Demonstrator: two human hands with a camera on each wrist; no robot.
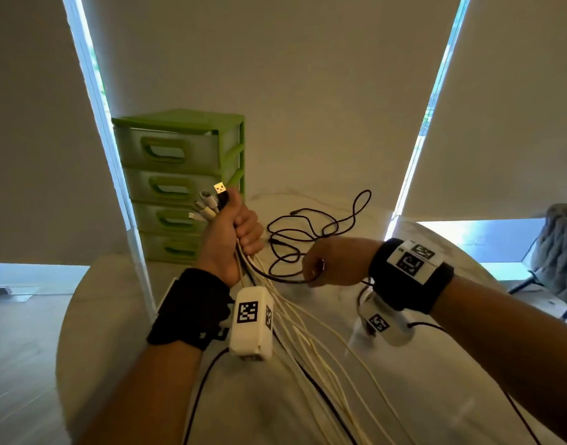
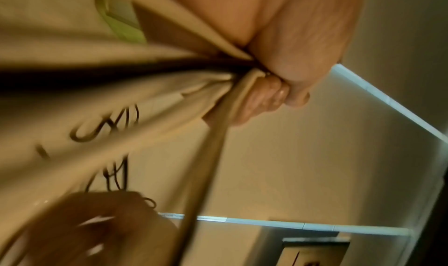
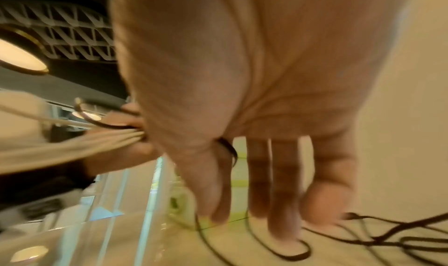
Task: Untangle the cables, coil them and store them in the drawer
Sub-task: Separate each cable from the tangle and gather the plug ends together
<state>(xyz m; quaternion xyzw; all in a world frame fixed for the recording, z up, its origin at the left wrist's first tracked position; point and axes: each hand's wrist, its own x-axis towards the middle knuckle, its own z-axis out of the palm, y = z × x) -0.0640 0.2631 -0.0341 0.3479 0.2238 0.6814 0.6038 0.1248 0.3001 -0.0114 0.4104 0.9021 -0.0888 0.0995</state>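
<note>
Above the left hand, whose fist clamps a bundle of thin white cables, their plugs fan out, while the right hand beside it pinches a looped thin black cable trailing beyond both hands toward the green plastic drawer unit.

White cables hang bunched, plugs uppermost, mid-frame; a black cable loops loosely right of them; green drawers, seemingly closed, upper left.

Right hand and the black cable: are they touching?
Touching. In the head view the right hand has its fingers curled round the black cable, which runs to the bundle in the left hand. The right wrist view is too blurred to confirm.
</note>
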